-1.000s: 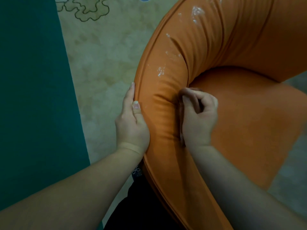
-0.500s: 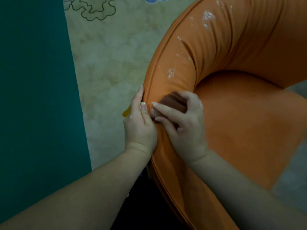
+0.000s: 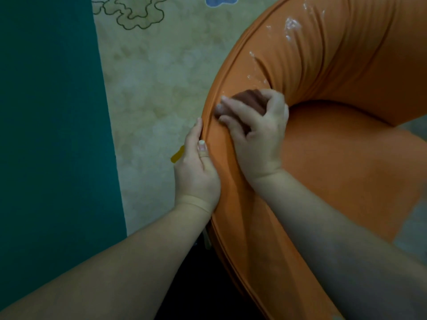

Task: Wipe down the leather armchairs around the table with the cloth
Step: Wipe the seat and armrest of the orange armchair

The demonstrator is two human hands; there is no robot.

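An orange leather armchair (image 3: 335,158) fills the right half of the head view, its curved back rim running from bottom centre to top right. White smears (image 3: 291,25) dot the rim further up. My right hand (image 3: 256,135) holds a bunched dark brown cloth (image 3: 248,101) between thumb and fingers and presses it onto the rim's top. My left hand (image 3: 196,167) rests flat along the rim's outer edge, thumb on top and index finger straight down the side. A small yellow piece (image 3: 177,155) shows just left of that hand; whether the hand holds it is hidden.
A pale patterned carpet (image 3: 157,77) lies left of the chair, with a dark outlined shape at the top. A teal surface (image 3: 50,135) covers the far left. Dark clothing (image 3: 201,285) shows between my forearms at the bottom.
My right hand has uncurled from a fist at the rim's inner crease and carried the cloth up along the rim toward the smears. My left hand stays on the outer edge.
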